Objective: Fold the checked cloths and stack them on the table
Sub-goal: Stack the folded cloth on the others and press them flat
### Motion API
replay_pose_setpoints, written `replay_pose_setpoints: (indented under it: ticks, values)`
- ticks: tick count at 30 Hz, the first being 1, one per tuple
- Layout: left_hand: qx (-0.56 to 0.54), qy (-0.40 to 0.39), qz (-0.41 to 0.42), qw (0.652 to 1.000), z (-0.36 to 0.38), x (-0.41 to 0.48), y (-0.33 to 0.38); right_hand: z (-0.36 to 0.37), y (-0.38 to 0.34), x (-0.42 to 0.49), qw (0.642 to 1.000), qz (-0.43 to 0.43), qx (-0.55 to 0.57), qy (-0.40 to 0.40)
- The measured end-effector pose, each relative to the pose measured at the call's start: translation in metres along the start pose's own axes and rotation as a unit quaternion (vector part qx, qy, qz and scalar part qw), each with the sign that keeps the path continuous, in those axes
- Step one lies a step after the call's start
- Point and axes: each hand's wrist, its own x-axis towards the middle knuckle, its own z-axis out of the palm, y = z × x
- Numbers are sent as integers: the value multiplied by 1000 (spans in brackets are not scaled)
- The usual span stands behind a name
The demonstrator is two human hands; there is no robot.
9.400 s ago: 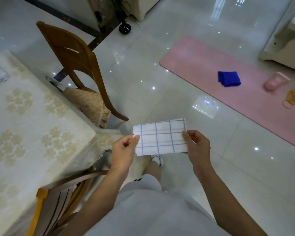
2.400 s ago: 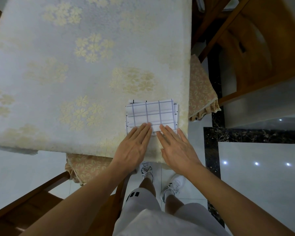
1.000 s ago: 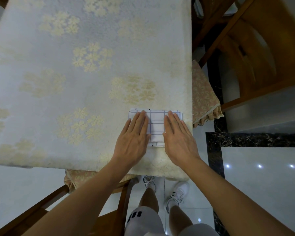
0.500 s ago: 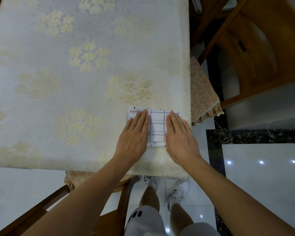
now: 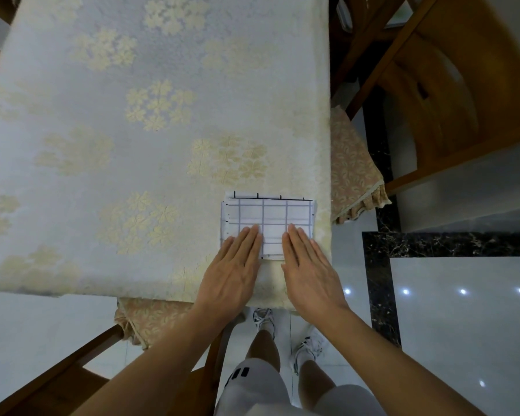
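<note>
Table [image 5: 126, 94] edge — checked cloth [image 5: 267, 216], long axis left-right

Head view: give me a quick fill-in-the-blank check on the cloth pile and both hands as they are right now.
The checked cloths lie on the table close to its ____ edge.
The left hand and the right hand both rest on the near part of the cloths, fingers ____ rather than curled.
The chair to the right of the table is made of ____.
Missing words: right; straight; wood.
</note>
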Motion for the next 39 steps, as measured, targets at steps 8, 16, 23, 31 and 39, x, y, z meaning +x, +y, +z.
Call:
replay_pose_setpoints:
  ticks: [8,16,23,31,39]
  values:
    - [-11,20,-54,998,-10,36,-12,-13,7,26,999,41,9,24]
    - [6,-47,-70,996,-14,49,-18,-17,10,39,999,35,34,-11]
    - [3,-64,-76,995,-12,51,-19,-14,10,42,998,34,41,-19]
    - [-5,-62,-82,995,-11,53,-18,-8,11,43,998,40,45,-16]
    - [-35,-1,-94,995,-20,53,-13,-17,14,45,998,35,54,-10]
